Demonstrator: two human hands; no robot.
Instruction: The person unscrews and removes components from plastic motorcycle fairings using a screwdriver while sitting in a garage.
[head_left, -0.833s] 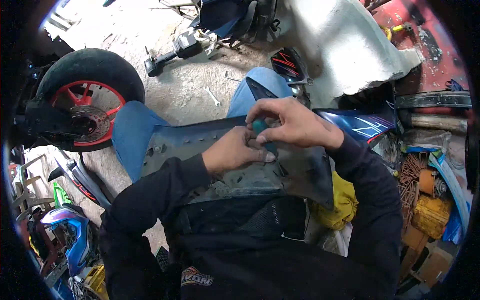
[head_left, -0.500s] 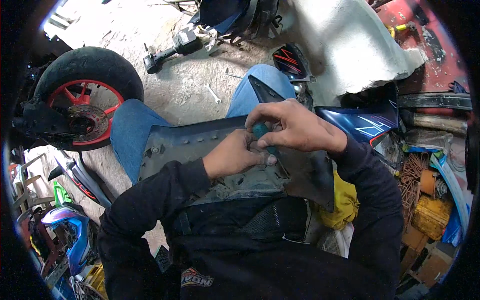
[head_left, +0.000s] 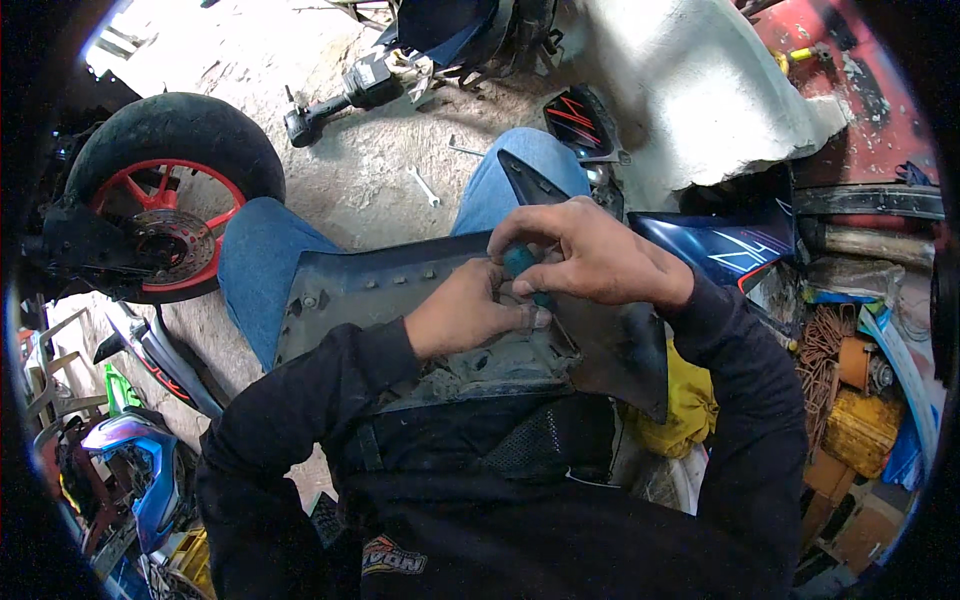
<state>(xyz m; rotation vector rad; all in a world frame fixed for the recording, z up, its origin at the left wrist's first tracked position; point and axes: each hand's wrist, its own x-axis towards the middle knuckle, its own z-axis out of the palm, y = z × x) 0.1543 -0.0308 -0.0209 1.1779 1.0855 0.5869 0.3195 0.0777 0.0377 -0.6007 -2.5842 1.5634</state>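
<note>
My right hand (head_left: 592,255) is curled round the teal handle (head_left: 518,262) of what looks like a screwdriver, fingers bent over its top end. Against its lower part my left hand (head_left: 470,312) is closed, with the thumb lying along it. A thin shaft seems to run down towards a dark plastic motorcycle panel (head_left: 350,285), its tip hard to make out. The panel lies across my lap with its ribbed, dusty inner side up, and both hands are over its middle.
A motorcycle wheel (head_left: 245,150) with a red rim stands at the left. On the floor ahead are a wrench (head_left: 425,187) and a black power tool (head_left: 340,100). Painted fairings (head_left: 715,235) lie at the right, beside a yellow cloth (head_left: 685,405). More fairings (head_left: 145,470) crowd the lower left.
Both hands keep almost the same place and grip. The teal handle appears slightly turned between the fingers.
</note>
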